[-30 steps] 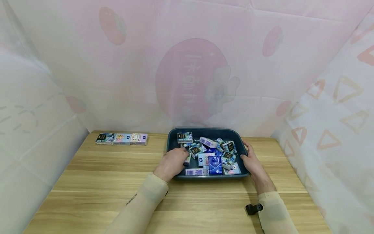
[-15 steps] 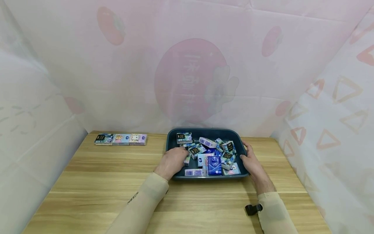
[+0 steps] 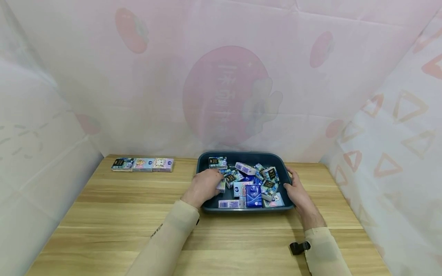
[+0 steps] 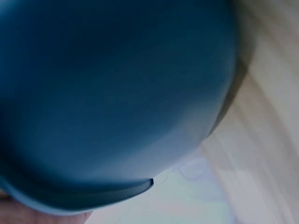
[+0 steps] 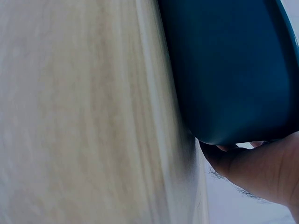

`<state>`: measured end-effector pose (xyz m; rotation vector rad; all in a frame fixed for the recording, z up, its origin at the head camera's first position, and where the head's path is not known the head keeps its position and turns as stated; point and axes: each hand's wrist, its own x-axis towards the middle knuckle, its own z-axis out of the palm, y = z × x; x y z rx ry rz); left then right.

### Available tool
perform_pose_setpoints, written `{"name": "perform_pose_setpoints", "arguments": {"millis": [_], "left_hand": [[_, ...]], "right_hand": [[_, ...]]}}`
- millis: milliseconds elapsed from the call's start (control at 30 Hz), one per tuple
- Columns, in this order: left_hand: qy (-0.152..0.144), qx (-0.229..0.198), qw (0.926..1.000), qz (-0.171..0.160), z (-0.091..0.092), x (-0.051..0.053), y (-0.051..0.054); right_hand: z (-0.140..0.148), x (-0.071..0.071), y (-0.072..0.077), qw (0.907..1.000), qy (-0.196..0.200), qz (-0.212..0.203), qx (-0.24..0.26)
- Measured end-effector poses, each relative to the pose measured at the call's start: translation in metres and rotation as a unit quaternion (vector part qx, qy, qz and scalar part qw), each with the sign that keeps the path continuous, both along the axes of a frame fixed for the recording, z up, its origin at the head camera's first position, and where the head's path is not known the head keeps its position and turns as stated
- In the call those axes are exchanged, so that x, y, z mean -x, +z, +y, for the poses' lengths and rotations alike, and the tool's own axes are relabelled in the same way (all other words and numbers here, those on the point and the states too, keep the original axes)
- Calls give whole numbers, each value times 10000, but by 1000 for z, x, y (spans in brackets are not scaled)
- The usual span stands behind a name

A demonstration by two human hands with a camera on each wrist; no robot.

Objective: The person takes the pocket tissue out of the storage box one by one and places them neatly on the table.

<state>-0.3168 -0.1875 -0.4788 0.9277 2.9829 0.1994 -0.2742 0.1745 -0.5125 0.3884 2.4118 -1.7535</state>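
A dark teal tray (image 3: 241,210) holds several pocket tissue packs in a loose heap. Over its left rim reaches my left hand (image 3: 203,186), pinching a tissue pack (image 3: 221,186) that shows only partly beside the fingers. The right hand (image 3: 297,191) grips the tray's right end, with the thumb at the rim. In the left wrist view the tray's outer wall (image 4: 117,107) fills most of the picture, and only a sliver of hand shows at lower left. In the right wrist view the right hand (image 5: 261,175) is at the tray's end, its fingers mostly hidden.
Three tissue packs, a dark floral one (image 3: 122,164), a light blue one (image 3: 143,164) and a purple one (image 3: 163,165), lie side by side at the table's back left. Printed cloth (image 3: 155,96) stands behind the wooden table (image 3: 121,214) and along both sides.
The left hand has risen slightly toward the back of the tray, and the tissue pack at its fingers has shifted up a little. The right hand and tray look unchanged.
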Motion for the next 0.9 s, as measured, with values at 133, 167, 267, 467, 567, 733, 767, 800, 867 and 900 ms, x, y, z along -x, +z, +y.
{"name": "perform_pose_setpoints", "arguments": {"millis": [133, 167, 267, 467, 567, 733, 767, 800, 867, 900], "left_hand": [[82, -253, 9996, -39, -4, 4, 8], [116, -319, 9994, -39, -6, 4, 10], [237, -514, 9984, -47, -10, 7, 17], [497, -873, 9948, -182, -22, 14, 29], [633, -975, 9929, -250, -27, 19, 32], [731, -1209, 9897, -216, -35, 26, 33], [734, -1279, 9889, -203, -36, 27, 33], [733, -1342, 9881, -172, -37, 28, 34], [716, -1483, 9863, -115, -40, 30, 34], [732, -1542, 9853, -106, -41, 31, 35]], "right_hand": [[-1, 1, 0, 10000, 8, -2, 26], [0, 1, 0, 10000, -1, -13, 29], [-1, 1, 0, 10000, -18, -42, 0], [-1, 0, 0, 10000, -13, -18, -28], [-1, 0, 0, 10000, -20, -17, -20], [-2, 1, 0, 10000, -33, -23, -1], [-2, 1, 0, 10000, -34, -17, 10], [-2, 1, 0, 10000, -35, -11, 12], [-2, 1, 0, 10000, -42, 0, 25], [-2, 0, 0, 10000, -36, 3, 15]]}}
